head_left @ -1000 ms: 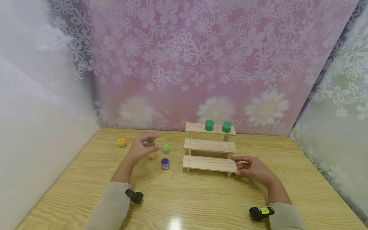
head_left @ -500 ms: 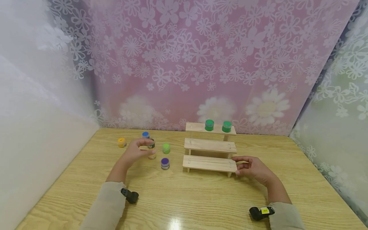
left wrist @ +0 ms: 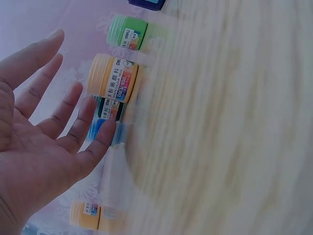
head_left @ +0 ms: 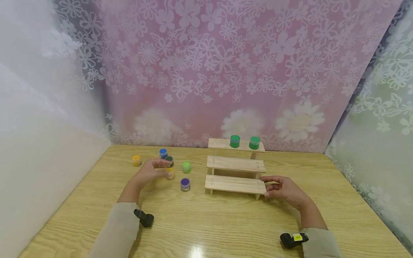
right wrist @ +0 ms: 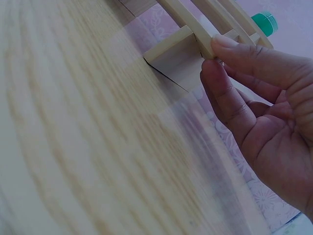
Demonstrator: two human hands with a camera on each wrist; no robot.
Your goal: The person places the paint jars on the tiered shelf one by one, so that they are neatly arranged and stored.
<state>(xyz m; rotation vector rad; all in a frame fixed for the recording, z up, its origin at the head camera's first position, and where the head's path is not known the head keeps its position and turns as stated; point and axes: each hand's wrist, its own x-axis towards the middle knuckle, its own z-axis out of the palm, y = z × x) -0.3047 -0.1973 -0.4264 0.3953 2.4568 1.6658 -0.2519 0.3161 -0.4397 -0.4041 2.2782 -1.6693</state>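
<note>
My left hand (head_left: pixel 149 174) is above the table with its fingers extended, holding nothing. Its fingertips are right by an orange paint jar (head_left: pixel 170 174), which has a clear lid and a printed label in the left wrist view. Just behind that jar are a dark green paint jar (head_left: pixel 169 162) and a blue one (head_left: pixel 163 153). My right hand (head_left: pixel 285 190) pinches the right end of the lowest step of a three-tier wooden display shelf (head_left: pixel 235 184) between thumb and fingers. Two green paint jars, one (head_left: pixel 235 141) left of the other (head_left: pixel 254 143), stand on its top tier.
A light green paint jar (head_left: pixel 186 167) and a purple one (head_left: pixel 185 184) stand between the left hand and the shelf. Farther left is another orange jar (head_left: pixel 137 160). The wooden table (head_left: pixel 206 222) ends at a flowered pink curtain (head_left: pixel 206 71).
My left hand has moved left and lower, from beside the light green jar to the orange jar, uncovering the blue and dark green jars. My right hand keeps its grip on the shelf.
</note>
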